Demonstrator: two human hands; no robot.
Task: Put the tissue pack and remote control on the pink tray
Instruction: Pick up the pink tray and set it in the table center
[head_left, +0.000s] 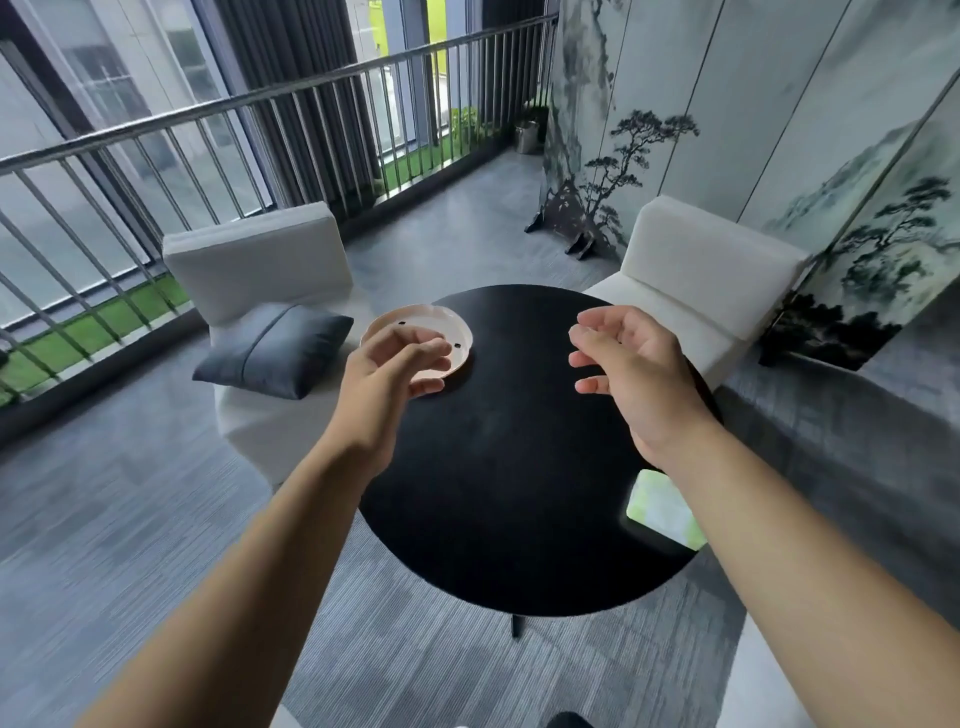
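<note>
A round pink tray (415, 318) sits at the far left edge of a round black table (498, 467). My left hand (387, 371) hovers over the tray's near side with its fingers loosely curled and nothing in them. Over the table's far right part, my right hand (631, 364) is held up, fingers apart and empty. A green and white tissue pack (657, 506) lies at the table's right edge, partly hidden under my right forearm. No remote control shows in the head view.
Two white cushioned seats flank the table, the left one (254, 260) carrying a dark grey pillow (275, 351), the right one (701, 270) against a painted folding screen (779, 130). A metal railing (208, 119) runs behind. Grey carpet covers the floor.
</note>
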